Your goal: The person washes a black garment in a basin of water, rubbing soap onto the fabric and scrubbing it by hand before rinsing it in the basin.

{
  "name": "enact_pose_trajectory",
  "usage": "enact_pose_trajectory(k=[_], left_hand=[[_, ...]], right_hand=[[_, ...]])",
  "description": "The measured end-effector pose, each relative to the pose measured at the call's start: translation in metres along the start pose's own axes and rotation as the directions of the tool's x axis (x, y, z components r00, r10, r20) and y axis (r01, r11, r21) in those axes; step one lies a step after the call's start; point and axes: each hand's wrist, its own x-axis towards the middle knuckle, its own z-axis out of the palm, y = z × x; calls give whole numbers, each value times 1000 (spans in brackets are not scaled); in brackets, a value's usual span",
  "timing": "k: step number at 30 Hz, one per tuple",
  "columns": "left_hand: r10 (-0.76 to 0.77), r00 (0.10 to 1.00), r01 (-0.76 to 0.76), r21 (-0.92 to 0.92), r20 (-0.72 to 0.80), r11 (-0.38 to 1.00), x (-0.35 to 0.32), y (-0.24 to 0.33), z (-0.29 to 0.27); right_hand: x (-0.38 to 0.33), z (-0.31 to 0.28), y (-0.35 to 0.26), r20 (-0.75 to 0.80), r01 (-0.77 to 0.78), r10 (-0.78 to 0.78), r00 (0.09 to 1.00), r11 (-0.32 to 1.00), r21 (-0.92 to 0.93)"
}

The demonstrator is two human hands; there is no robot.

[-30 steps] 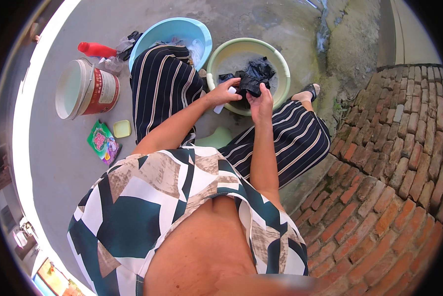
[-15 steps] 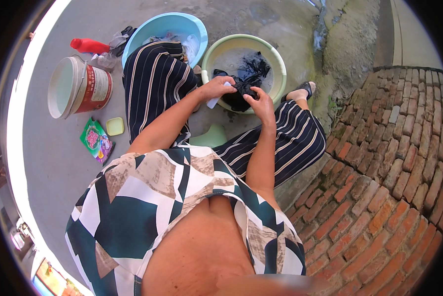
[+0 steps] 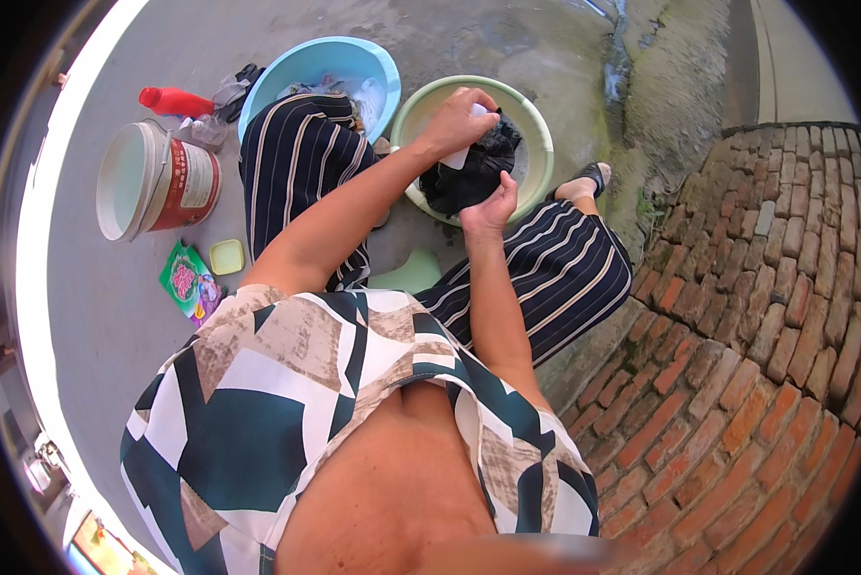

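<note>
Over the pale green basin [image 3: 545, 144], my left hand [image 3: 457, 125] is closed on a flat white bar [image 3: 456, 158]. Its ends show on both sides of the fingers; whether it is soap I cannot tell. The bar lies against a wet black garment [image 3: 478, 165], bunched up above the water. On the near side, my right hand [image 3: 491, 204] holds the garment's edge with the thumb up; its other fingers are partly hidden under the fabric.
Beyond my left knee stands a light blue basin [image 3: 389, 72] with clothes in it. Farther left are a paint bucket [image 3: 162, 182], a red bottle [image 3: 176, 101], a green packet [image 3: 189, 278] and a small yellow dish [image 3: 227, 257]. A brick surface [image 3: 737, 316] lies on my right.
My left hand has moved up and right with the white bar, across the garment. My right hand has shifted slightly nearer and turned. The garment is now gathered into a raised bunch.
</note>
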Motion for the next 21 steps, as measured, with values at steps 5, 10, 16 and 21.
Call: enact_pose_trajectory(k=[5, 10, 16, 21], left_hand=[[254, 918, -362, 384, 304, 849, -44, -5, 48], [-424, 813, 42, 685, 400, 727, -23, -3, 37], [57, 906, -301, 542, 420, 785, -64, 3, 51], [53, 998, -30, 508, -32, 861, -78, 2, 53]], right_hand=[[-5, -7, 10, 106, -59, 41, 993, 983, 177], [-37, 16, 28, 21, -250, 250, 968, 967, 44], [-13, -10, 11, 55, 15, -29, 998, 968, 250], [-13, -6, 8, 92, -58, 45, 995, 987, 149]])
